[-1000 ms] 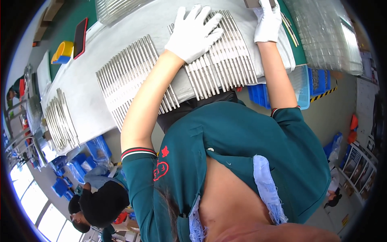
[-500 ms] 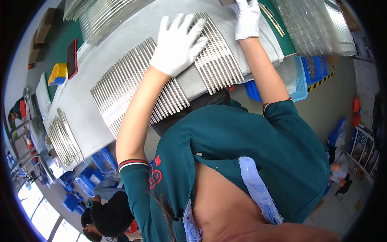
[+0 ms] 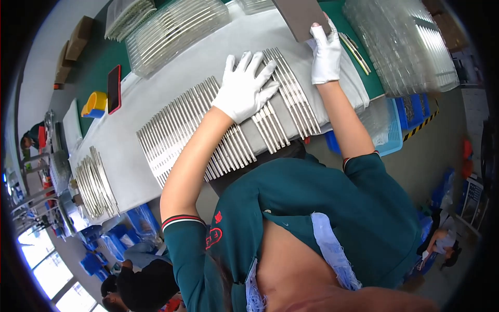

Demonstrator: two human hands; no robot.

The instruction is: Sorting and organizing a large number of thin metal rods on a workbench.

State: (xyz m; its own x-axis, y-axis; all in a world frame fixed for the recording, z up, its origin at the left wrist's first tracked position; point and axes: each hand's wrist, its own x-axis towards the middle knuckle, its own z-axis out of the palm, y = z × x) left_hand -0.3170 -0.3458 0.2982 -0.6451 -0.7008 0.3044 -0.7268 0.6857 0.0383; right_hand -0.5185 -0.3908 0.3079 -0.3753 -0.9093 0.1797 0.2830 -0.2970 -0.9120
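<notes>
My left hand (image 3: 244,86), in a white glove, lies flat with fingers spread on a row of thin silvery metal rods (image 3: 208,130) laid side by side on a grey cloth (image 3: 130,161). More rods (image 3: 296,93) lie to the right of that hand. My right hand (image 3: 326,54), also gloved, grips the lower edge of a flat brown board (image 3: 300,16) held above the table's far side.
Clear plastic trays (image 3: 405,47) are stacked at the right, and more trays (image 3: 171,28) lie at the back. Another bundle of rods (image 3: 96,182) sits at the left. A yellow tape roll (image 3: 95,103), a red phone (image 3: 114,88) and blue bins (image 3: 395,125) are nearby. Another person (image 3: 135,286) sits below left.
The view has shifted, so the table sits lower in the picture. My left hand stays spread on the rods. My right hand now shows gripping the brown board.
</notes>
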